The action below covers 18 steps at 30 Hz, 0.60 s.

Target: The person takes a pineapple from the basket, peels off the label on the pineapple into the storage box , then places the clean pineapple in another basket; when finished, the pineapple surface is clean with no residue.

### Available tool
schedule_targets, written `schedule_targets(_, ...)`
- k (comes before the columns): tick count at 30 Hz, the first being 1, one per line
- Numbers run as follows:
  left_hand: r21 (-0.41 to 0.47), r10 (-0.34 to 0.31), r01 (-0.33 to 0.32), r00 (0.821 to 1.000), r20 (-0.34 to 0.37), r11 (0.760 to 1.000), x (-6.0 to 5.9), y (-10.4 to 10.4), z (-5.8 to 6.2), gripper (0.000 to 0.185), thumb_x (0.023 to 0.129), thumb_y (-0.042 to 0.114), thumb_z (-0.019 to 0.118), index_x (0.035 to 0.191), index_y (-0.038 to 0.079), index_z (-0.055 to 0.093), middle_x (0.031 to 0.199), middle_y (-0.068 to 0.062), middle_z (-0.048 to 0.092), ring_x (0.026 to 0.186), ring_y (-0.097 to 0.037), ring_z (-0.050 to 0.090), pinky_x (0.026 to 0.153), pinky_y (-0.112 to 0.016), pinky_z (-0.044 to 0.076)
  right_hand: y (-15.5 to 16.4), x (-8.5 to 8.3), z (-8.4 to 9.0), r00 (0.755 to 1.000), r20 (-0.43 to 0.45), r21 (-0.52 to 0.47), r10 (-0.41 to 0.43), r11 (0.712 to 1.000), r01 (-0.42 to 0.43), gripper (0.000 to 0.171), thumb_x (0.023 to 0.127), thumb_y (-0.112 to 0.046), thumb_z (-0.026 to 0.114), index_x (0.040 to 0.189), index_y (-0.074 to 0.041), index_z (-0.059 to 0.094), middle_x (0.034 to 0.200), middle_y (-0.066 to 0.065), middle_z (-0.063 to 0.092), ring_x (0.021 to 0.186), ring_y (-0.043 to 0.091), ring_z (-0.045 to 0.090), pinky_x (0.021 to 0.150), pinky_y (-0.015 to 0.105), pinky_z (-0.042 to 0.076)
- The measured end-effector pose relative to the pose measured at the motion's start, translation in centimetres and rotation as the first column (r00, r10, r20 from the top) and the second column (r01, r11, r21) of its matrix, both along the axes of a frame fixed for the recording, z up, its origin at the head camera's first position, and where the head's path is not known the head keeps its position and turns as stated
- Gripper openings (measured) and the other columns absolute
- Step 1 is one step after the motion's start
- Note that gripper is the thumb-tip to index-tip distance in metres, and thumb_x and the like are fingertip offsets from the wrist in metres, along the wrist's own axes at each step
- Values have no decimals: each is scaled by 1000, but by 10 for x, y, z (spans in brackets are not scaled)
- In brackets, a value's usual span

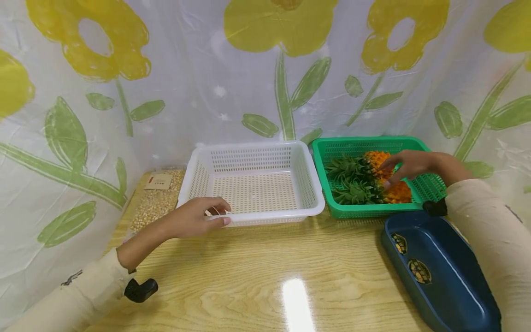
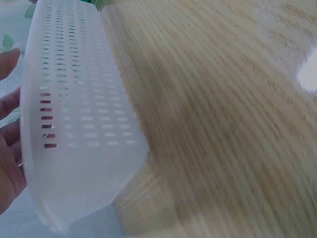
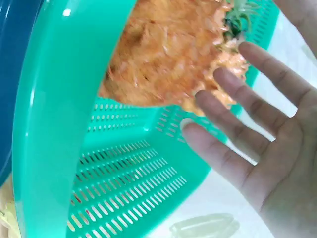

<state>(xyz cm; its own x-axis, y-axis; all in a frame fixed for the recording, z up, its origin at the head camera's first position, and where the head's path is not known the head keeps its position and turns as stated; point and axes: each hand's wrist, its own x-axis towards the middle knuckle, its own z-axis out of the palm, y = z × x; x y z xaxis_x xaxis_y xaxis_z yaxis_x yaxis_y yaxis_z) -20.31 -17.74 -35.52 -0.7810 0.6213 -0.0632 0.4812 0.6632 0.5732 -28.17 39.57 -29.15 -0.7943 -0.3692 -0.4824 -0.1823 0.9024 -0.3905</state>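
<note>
A white slotted plastic basket [image 1: 255, 193] stands at the middle back of the table. My left hand [image 1: 199, 216] is at its near left corner, fingers loosely bent over the rim; in the left wrist view some fingers show through the slots. Whether they touch the rim I cannot tell. To the right, a green slotted basket [image 1: 352, 211] holds two pineapples, one farther back [image 1: 378, 159] and one nearer [image 1: 399, 192], with leafy crowns pointing left. Over them hovers my right hand [image 1: 408, 166]. Its fingers are spread beside a pineapple [image 3: 163, 54] in the right wrist view, holding nothing.
A dark blue tub [image 1: 448, 272] with two stickers sits at the front right, under the right forearm. A clear bag of corn kernels [image 1: 155, 203] lies left of the white basket. Behind everything hangs a flower-printed curtain [image 1: 199, 92]. Light reflects off the wooden table [image 1: 249, 276].
</note>
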Motion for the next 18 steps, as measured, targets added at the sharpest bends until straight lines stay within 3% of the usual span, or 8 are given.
schedule_targets(4, 23, 18, -17, 999, -33, 1000, -1, -6, 4, 36, 100, 41, 62, 125, 15, 64, 110, 2, 68, 102, -16, 64, 89, -41, 54, 0, 4, 8, 995, -95, -30, -14, 999, 11, 72, 95, -36, 70, 147, 5, 43, 148, 33, 42, 128, 52, 49, 92, 56, 53)
schedule_targets(11, 35, 74, -69, 983, -167, 997, 1, -10, 9, 39, 98, 42, 64, 128, 16, 63, 111, 0, 69, 103, -18, 65, 91, -43, 54, -13, 15, 26, 963, -265, -70, -39, 997, 22, 58, 99, -40, 63, 144, -6, 51, 147, 25, 48, 128, 47, 52, 94, 61, 49)
schedule_targets(15, 24, 89, -86, 957, -274, 996, 7, -12, 15, 41, 97, 42, 65, 129, 16, 63, 113, 0, 69, 106, -20, 64, 89, -45, 54, -31, 27, 37, 933, -359, -79, -30, 997, 2, 53, 98, -45, 63, 141, -15, 56, 142, 20, 55, 125, 42, 55, 91, 60, 49)
schedule_targets(18, 8, 72, -74, 928, -364, 997, 12, -12, 19, 41, 97, 40, 66, 130, 15, 63, 115, -1, 69, 106, -20, 64, 87, -45, 54, -47, 38, 42, 906, -422, -88, -6, 995, -35, 48, 97, -45, 65, 137, -20, 60, 140, 14, 57, 119, 37, 60, 90, 57, 51)
